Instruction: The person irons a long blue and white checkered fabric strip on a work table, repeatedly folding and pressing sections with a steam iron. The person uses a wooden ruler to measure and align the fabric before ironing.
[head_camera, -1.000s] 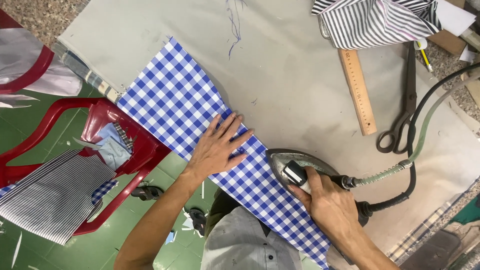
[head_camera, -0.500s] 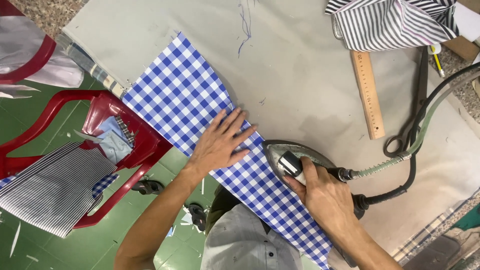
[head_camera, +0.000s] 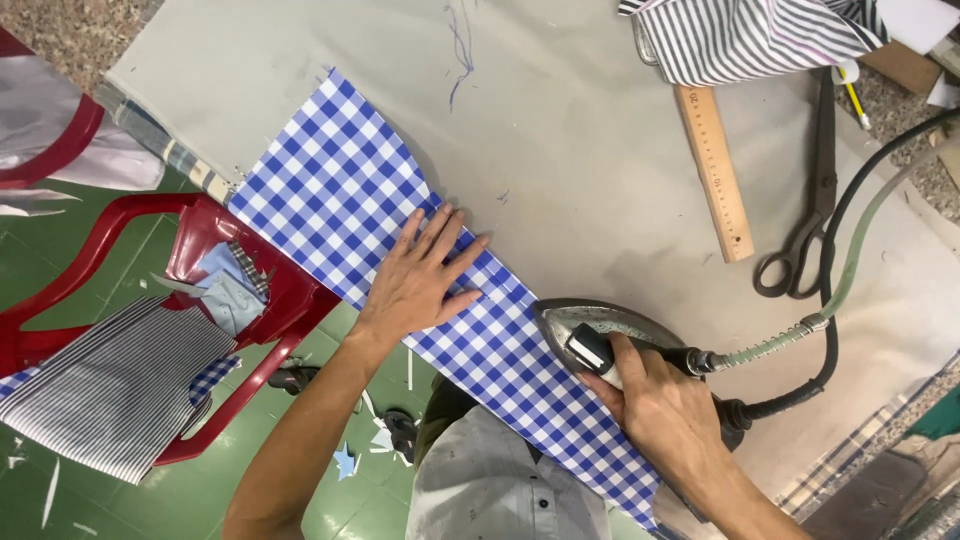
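Head view: blue-and-white checked fabric (head_camera: 400, 240) laid diagonally on grey-covered table (head_camera: 580, 150). No packages or labels seen; wooden ruler (head_camera: 713, 170), scissors (head_camera: 805, 200) and striped cloth (head_camera: 740, 35) lie at far right. Left hand (head_camera: 420, 280) pressed flat on fabric, fingers spread, shifted slightly up-left since a second ago. Right hand (head_camera: 665, 410) clamped on handle of steam iron (head_camera: 600, 335); iron set on fabric's right edge, just beside left hand, barely moved. Red chair (head_camera: 220, 300) stands left of table.

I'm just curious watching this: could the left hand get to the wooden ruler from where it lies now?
Probably yes. The left hand lies flat on the checked cloth, and bare grey table cover lies between it and the wooden ruler. The iron sits lower, off that path.
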